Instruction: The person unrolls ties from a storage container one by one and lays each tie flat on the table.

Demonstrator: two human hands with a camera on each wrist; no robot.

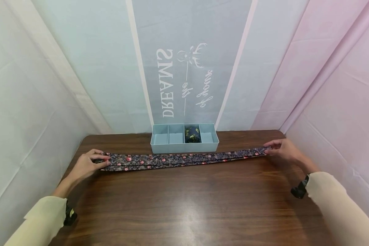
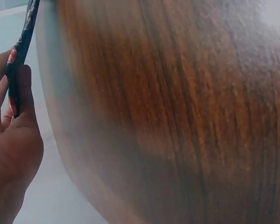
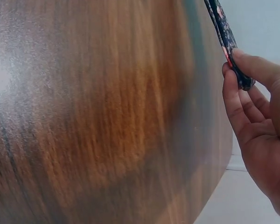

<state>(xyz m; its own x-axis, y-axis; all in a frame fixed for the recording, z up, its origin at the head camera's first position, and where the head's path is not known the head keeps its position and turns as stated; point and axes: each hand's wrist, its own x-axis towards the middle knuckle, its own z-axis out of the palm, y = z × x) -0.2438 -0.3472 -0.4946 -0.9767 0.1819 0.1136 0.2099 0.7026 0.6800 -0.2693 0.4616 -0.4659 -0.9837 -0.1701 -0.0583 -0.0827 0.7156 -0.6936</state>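
Note:
A long dark necktie point(image 1: 169, 160) with pink and red flowers stretches sideways between both hands, wider at its left end and narrower at the right. At the left end my left hand point(image 1: 87, 162) pinches it between thumb and fingers; the left wrist view has the same hand point(image 2: 16, 135) gripping the tie's edge point(image 2: 25, 35). My right hand point(image 1: 283, 150) pinches the narrow end near the table's far right corner. From the right wrist, the thumb and fingers of this hand point(image 3: 261, 112) close on the layered end of the tie point(image 3: 226, 32).
Behind the tie, against the back wall, stands a light blue divided box point(image 1: 184, 148). A dark roll point(image 1: 192, 134) with yellow flowers sits in one of its compartments. Brown wooden table point(image 1: 184, 198) extends toward me, with fabric walls point(image 1: 341, 102) around its sides and back.

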